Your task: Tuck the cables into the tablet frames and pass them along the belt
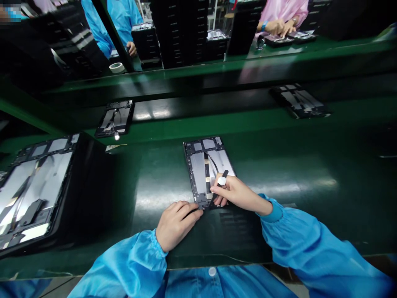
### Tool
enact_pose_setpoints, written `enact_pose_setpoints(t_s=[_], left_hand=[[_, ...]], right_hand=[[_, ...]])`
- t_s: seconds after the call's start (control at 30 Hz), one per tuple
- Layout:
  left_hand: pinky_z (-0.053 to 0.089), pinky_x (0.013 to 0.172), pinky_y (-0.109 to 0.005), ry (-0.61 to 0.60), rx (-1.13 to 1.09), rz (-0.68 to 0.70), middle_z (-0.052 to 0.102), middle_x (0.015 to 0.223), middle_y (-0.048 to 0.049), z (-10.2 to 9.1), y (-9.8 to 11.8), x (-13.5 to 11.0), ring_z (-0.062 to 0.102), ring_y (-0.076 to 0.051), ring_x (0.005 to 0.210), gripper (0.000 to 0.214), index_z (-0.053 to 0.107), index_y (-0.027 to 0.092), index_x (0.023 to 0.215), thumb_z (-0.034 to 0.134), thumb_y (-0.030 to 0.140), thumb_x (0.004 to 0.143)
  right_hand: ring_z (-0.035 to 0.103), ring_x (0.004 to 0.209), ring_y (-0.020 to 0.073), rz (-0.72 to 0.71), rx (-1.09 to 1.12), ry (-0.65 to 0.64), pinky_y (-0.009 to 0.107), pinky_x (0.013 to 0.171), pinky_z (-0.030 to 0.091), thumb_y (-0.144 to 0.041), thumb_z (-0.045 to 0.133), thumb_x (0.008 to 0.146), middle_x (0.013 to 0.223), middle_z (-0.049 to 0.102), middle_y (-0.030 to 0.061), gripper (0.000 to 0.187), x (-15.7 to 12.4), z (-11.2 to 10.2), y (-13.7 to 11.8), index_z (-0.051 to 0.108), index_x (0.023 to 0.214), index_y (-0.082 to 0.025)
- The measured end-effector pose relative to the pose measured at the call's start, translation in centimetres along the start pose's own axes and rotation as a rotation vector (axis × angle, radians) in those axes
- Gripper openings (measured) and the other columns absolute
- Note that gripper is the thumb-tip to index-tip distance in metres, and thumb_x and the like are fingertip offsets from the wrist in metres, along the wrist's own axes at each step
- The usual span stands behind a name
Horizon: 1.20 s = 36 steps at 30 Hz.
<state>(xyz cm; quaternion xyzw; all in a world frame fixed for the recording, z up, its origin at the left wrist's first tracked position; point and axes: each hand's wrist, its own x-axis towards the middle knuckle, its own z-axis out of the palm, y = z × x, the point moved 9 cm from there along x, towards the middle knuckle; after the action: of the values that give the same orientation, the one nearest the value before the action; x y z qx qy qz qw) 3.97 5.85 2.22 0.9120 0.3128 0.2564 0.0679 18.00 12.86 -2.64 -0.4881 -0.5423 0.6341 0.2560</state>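
Observation:
An opened tablet (197, 165) lies flat on the green bench in front of me, its silver battery panels and a dark flat cable bared. My right hand (229, 191) is closed around a slim black hand tool (225, 174) with a white band near its top. The tool slants down toward the tablet's near edge; its tip is hard to make out beside the fingers. My left hand (179, 221) rests palm down at the near left corner, fingers stretched out and their tips touching the tablet's edge. Its grip is loose, with nothing held.
At the left, a tall black stack (89, 186) has an opened tablet (56, 174) on top. Two more tablets, one left (108, 120) and one right (297, 99), lie on the belt behind. Across it are black stacks (182, 33), a tape roll (116, 68) and two people working.

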Motion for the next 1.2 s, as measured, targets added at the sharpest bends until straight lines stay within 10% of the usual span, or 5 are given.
enact_pose_setpoints(t_s=[1.2], left_hand=[[0.045, 0.072, -0.031, -0.113, 0.207, 0.081, 0.066, 0.114, -0.0068, 1.1, 0.9, -0.6, 0.058, -0.019, 0.092, 0.033, 0.057, 0.020, 0.127, 0.039, 0.012, 0.100]], right_hand=[[0.071, 0.060, 0.0194, 0.024, -0.092, 0.025, 0.026, 0.052, 0.058, -0.034, 0.059, 0.088, 0.062, 0.067, -0.0003, 0.016, 0.2, 0.5, 0.1, 0.052, 0.081, -0.021]])
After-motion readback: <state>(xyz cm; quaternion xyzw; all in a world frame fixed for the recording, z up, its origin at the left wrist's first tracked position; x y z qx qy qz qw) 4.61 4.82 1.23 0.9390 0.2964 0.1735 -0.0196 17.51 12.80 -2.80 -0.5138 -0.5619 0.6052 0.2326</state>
